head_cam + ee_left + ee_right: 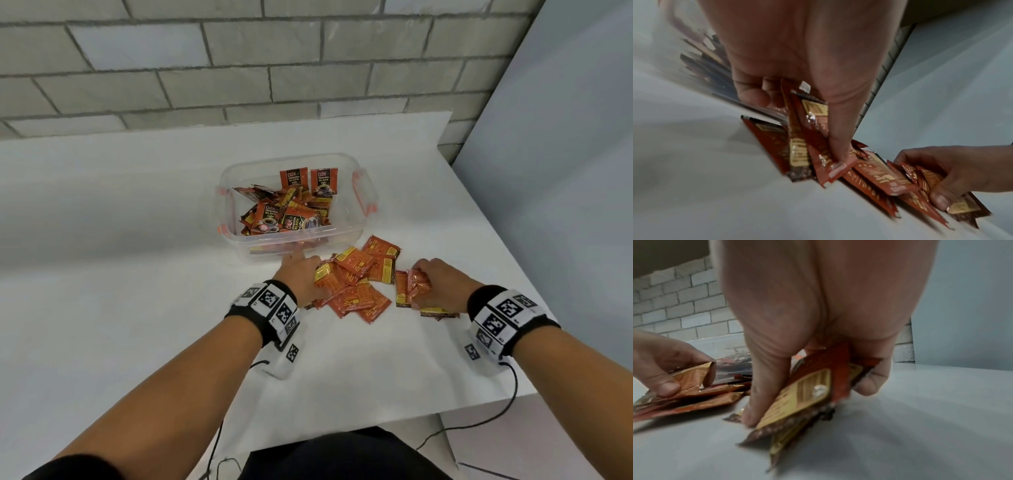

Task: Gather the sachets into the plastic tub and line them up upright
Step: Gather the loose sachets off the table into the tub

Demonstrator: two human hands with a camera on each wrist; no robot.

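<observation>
A clear plastic tub (342,236) with orange clips stands mid-table and holds a jumble of red-orange sachets (284,216); two lean upright on its far wall. In front of it, loose sachets (359,281) lie in a heap on the table. My left hand (303,277) grips a bunch of sachets (807,129) at the heap's left side, thumb pressing them against curled fingers. My right hand (435,281) grips another bunch of sachets (813,391) at the heap's right end, their lower edges touching the table.
The white table (137,274) runs along a grey brick wall (205,68). Its right edge (534,284) lies close beside my right hand, with a pale panel (565,137) beyond it. Cables (510,394) hang from both wrist bands.
</observation>
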